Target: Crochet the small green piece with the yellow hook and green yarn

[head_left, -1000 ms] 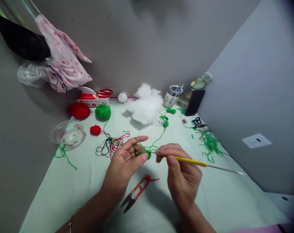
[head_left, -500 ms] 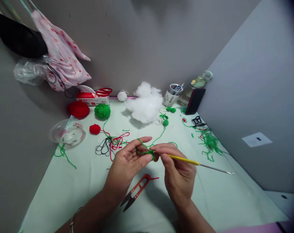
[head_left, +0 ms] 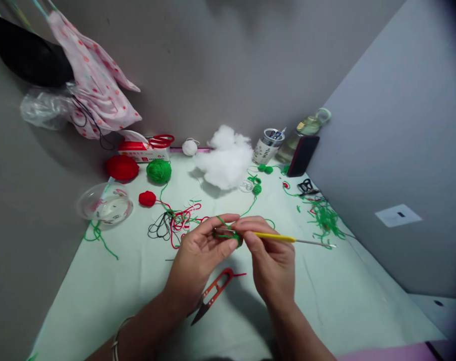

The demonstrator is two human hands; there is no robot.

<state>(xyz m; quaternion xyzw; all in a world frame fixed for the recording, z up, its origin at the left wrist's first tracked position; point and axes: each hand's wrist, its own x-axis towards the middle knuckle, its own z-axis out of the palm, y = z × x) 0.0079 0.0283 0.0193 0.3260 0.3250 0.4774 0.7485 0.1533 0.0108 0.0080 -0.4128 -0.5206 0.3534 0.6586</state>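
Since a second ago, my right hand [head_left: 273, 263] has come left, and the slim metal crochet hook with a yellow handle [head_left: 276, 236] lies more level, its tip now reaching among my left fingers. Between my hands sits the small green crocheted piece [head_left: 237, 241], pinched by the thumb of my left hand [head_left: 197, 258], whose forefinger stretches out under thin green yarn [head_left: 220, 219]. My right thumb and forefinger are clamped on the handle. Just below, on the pale green tablecloth [head_left: 137, 311], lie orange-handled thread snips with dark blades [head_left: 220, 286]. Farther off are tangled red yarn [head_left: 180, 223], fluffy white stuffing [head_left: 228, 163] and a round green yarn ball [head_left: 159, 171].
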